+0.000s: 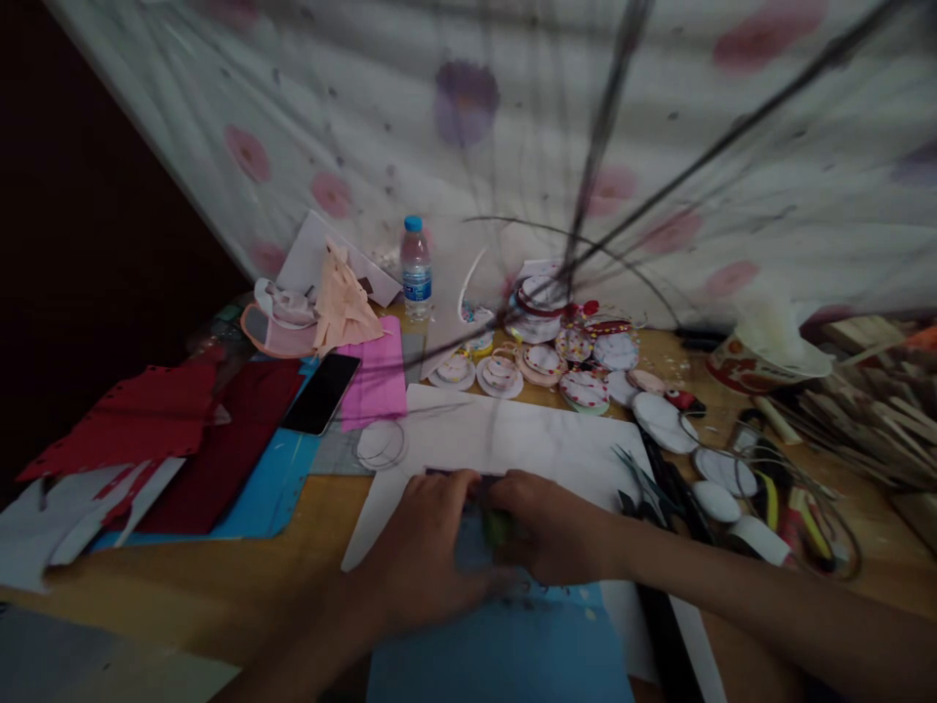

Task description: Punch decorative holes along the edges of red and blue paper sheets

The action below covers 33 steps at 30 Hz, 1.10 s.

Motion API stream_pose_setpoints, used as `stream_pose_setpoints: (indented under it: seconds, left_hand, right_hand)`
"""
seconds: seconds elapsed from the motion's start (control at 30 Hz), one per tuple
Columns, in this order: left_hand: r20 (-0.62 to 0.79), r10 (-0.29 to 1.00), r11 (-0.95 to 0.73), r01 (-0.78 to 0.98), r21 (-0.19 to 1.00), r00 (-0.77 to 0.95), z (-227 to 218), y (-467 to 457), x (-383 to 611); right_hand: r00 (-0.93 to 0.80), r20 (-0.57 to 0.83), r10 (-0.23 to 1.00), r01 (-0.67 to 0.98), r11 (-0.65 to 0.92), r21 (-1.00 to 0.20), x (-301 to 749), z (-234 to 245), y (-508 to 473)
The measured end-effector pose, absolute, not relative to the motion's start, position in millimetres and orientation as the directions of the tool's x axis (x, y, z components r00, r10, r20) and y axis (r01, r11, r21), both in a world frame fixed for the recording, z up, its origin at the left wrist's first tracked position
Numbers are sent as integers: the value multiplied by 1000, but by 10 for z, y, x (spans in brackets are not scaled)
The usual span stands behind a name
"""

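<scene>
Both hands are over a blue sheet (502, 649) that lies partly on a white board (468, 430). My left hand (417, 552) rests on the sheet's upper part, its thumb and forefinger spread apart, blurred by motion. Close beside it, my right hand (549, 527) has its fingers bent around a small green object (498, 528), mostly hidden and too blurred to name. Small dark and yellowish marks show on the sheet below the right hand. Scissors (642, 486) lie right of the hands on the board's edge.
Round trimmed pieces (542, 361) stand behind the board, near a water bottle (416, 268). A phone (322, 392), pink cloth (377, 376) and red sheets (139, 415) lie left. Pliers (809, 527), tape rolls and wooden strips (871, 410) crowd the right. Dark blurred strands cross the upper view.
</scene>
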State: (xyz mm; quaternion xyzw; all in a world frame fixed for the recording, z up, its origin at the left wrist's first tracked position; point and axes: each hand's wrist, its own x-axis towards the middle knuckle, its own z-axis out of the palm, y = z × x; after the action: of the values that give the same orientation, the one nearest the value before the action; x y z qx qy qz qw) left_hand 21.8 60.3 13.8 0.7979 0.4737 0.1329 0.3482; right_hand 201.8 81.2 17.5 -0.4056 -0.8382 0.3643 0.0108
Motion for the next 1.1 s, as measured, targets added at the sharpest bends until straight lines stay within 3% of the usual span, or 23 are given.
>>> stream_pose_setpoints:
  seconds: [0.2,0.4,0.7,0.97,1.1]
  left_hand:
    - [-152,768,-375,628,682,622,161,698,347]
    - [-31,741,-450,530,719,671,62,748,353]
    - [-33,728,-484,547,682,685,-16,756,345]
    - [-75,756,-516,663,543,650,80,752,155]
    - [-132,775,-463,697,548,618,117,734,49]
  right_hand:
    - [-705,-187,684,613,454,-647,1957,179,764]
    - [-664,-201,721,650,422,-632,1943,115,678]
    - [-665,-236,709,640,377,-670,1939,27,699]
    - [-625,-236,744,581,242,-777,2146,118,752]
    - [-591,-255,766,522,122,-844,2240,47,757]
